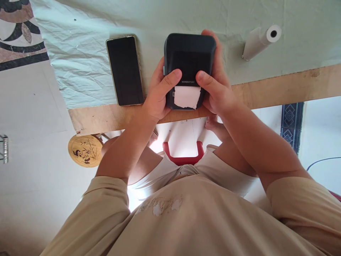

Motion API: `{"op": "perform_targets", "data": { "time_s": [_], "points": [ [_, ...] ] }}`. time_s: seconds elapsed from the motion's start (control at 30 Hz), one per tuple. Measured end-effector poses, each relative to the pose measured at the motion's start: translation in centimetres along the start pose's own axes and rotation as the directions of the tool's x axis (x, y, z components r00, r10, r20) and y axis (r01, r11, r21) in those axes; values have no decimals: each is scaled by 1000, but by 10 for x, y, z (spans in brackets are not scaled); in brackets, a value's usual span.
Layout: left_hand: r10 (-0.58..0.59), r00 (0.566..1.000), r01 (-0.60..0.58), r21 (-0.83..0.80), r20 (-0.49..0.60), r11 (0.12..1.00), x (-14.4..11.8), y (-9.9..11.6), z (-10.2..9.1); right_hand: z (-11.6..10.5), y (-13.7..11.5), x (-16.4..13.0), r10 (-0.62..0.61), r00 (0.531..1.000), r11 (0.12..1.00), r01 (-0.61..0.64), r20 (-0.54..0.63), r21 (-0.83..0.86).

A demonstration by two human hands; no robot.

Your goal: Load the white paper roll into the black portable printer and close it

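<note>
A dark, rounded label printer [189, 58] rests at the near edge of the table, gripped from both sides. My left hand [157, 93] wraps its left side with the thumb lying on the top face. My right hand [217, 83] holds the right side, its thumb also on top. A short strip of white paper [187, 97] with a torn edge sticks out of the printer's slot between my two thumbs.
A black smartphone [125, 70] lies face up left of the printer. A white paper roll [261, 41] lies at the far right on the pale green cloth [80, 53]. The wooden table edge [279, 87] runs across. Below are a red stool [183, 156] and a round panda-printed stool [85, 150].
</note>
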State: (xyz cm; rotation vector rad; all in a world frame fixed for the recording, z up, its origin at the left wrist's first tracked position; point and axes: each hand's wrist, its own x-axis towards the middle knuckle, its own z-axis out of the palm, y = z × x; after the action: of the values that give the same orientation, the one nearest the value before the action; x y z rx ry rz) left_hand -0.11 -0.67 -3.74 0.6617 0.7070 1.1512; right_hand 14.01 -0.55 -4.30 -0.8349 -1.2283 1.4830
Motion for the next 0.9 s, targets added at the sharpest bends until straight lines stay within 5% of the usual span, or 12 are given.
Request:
{"op": "perform_targets", "data": {
  "time_s": [0.27, 0.47, 0.63, 0.8, 0.9],
  "points": [
    [-50, 999, 50, 20, -6, 999, -1, 3, 2, 4, 0, 2, 10, 999, 1000, -10, -30, 30],
    [-99, 994, 105, -133, 56, 986, 1, 10, 7, 1, -7, 9, 70, 998, 991, -70, 6, 117],
    [-82, 996, 79, -84, -39, 993, 5, 5, 1, -8, -23, 17, -165, 986, 936, 163, 20, -312],
    [-105, 994, 102, -113, -23, 988, 6, -3, -6, -9, -33, 19, -298, 920, 767, 389, 253, -510],
    [-121, 992, 117, -120, -33, 986, 6, -3, -9, -5, -37, 15, -220, 954, 744, 298, 202, -598]
  ]
}}
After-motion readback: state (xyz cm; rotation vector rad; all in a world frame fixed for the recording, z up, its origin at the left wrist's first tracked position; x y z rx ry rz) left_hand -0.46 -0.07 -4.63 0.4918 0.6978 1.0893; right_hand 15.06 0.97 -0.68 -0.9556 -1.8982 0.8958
